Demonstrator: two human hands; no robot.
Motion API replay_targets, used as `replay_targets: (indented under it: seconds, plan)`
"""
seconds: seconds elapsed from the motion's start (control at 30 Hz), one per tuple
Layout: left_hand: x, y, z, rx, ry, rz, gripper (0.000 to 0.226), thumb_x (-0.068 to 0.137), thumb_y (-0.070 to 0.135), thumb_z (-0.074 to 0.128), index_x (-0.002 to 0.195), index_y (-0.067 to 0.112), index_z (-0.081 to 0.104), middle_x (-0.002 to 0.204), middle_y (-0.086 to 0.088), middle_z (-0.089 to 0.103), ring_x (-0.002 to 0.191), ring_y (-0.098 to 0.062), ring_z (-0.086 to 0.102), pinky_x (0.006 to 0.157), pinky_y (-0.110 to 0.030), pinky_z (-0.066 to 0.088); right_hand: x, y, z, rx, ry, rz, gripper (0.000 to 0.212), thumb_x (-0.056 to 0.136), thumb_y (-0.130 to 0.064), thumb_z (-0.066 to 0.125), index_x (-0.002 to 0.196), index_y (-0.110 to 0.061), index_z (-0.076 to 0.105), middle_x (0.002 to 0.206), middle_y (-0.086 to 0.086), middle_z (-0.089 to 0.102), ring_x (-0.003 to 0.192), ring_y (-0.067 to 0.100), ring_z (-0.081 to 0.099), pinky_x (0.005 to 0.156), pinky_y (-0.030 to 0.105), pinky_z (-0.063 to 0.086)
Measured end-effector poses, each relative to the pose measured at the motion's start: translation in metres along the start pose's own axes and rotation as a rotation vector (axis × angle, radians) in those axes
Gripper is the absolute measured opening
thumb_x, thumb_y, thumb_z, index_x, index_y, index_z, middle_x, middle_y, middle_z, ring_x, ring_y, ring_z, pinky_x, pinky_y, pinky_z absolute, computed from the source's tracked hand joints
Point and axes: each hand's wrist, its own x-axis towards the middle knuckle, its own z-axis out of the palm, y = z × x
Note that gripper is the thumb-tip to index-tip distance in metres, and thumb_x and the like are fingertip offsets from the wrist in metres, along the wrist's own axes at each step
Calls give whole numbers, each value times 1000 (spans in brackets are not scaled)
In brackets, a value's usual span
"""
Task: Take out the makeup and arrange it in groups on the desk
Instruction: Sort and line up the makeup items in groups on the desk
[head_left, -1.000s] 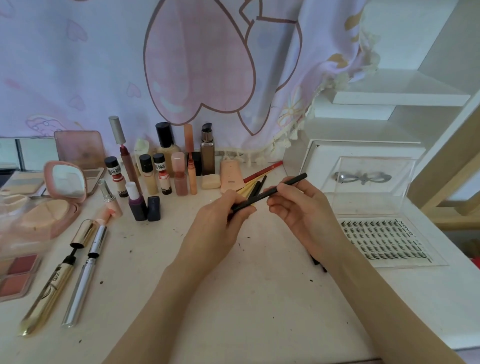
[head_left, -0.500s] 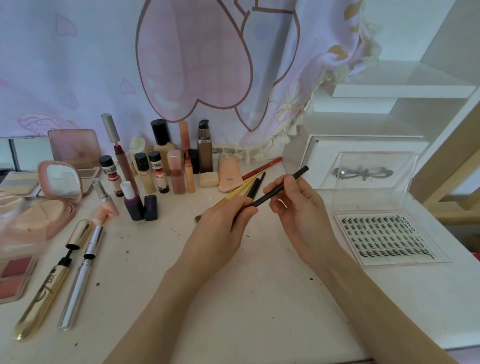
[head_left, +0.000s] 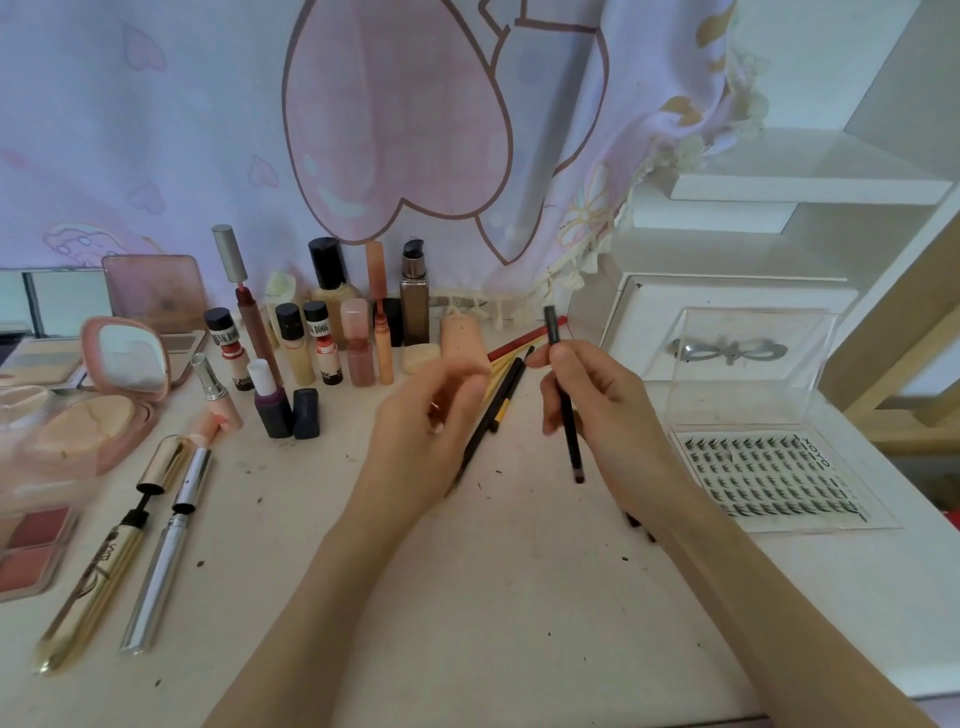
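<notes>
Upright above the desk (head_left: 519, 597), a black eyeliner pencil (head_left: 563, 400) is pinched in the right hand (head_left: 597, 410). Alongside, the left hand (head_left: 426, 431) hovers blurred, fingers loosely curled, holding nothing, above pencils (head_left: 501, 384) lying beside standing foundation bottles (head_left: 311, 348).

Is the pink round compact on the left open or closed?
Open: the pink compact's lid stands up, showing its mirror, and the powder pan below lies uncovered.

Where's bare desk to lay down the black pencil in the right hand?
Bare desk lies in front, between the forearms, bordered left by the two mascara tubes and right by the lash tray. The back is crowded: bottles and pencil pile. The right hand holds the black pencil.
</notes>
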Motion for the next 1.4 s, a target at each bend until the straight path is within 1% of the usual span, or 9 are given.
replay_targets:
  seconds: [0.1,0.2,0.57,0.73,0.83,0.97,1.1,1.23,1.4]
  plan:
    - [2,-2,-8,-85,22,16,27,93,20,46,119,29,50,87,13,55,80,2,52,70,-10,43,-7,-4,-3,-178,-247,91,24,96,-27,47,89,-21,68,52,-6,43,45,8,35,43,17,29]
    - [1,1,-11,-131,-48,22,23,92,15,49,102,34,57,92,17,60,87,1,57,76,-13,47,-13,-5,-1,-262,-394,128,20,96,-20,49,95,-17,68,54,-10,49,42,2,36,45,13,31]
    - [-1,5,-9,-195,-51,-88,24,91,10,49,81,29,60,69,7,56,67,5,53,63,-8,44,-26,2,9,-308,-289,-9,26,97,-17,45,76,-22,60,44,-15,41,41,3,36,45,11,29]
    - [0,6,-7,-198,-19,-115,19,92,14,48,82,26,60,73,8,58,67,7,55,61,-6,44,-26,0,5,-263,-380,139,26,97,-27,44,100,-10,63,49,-12,39,42,2,33,45,13,30]
    - [2,3,-8,-275,65,-202,18,93,15,46,87,18,63,76,3,62,61,5,55,55,-7,44,-26,-1,-9,-360,-441,230,21,98,-22,43,111,-18,59,64,-5,48,49,2,41,53,16,37]
    - [5,-4,-8,-204,194,-290,14,92,22,51,99,23,62,76,8,63,58,7,56,53,-6,45,-26,-3,-35,-482,-347,297,27,96,-6,41,109,-15,62,74,3,58,62,13,50,57,19,42]
    - [3,1,7,-41,30,-276,2,88,28,58,90,27,56,70,9,64,58,2,59,52,-11,45,-17,-3,-49,-423,-179,350,17,91,-10,54,101,-14,68,79,-6,72,70,5,61,72,17,49]
    - [1,8,34,222,-193,-264,10,87,37,59,87,30,52,75,11,62,71,-5,60,68,-23,51,-4,0,-50,-502,-96,346,12,87,-20,61,90,-13,70,80,-4,73,51,-5,56,54,8,43]
    - [-2,12,48,399,-238,-321,14,90,43,53,94,29,53,73,15,52,74,-4,52,80,-33,49,5,3,-45,-602,-62,383,16,85,-23,65,91,-8,68,78,1,67,54,10,63,51,12,49]
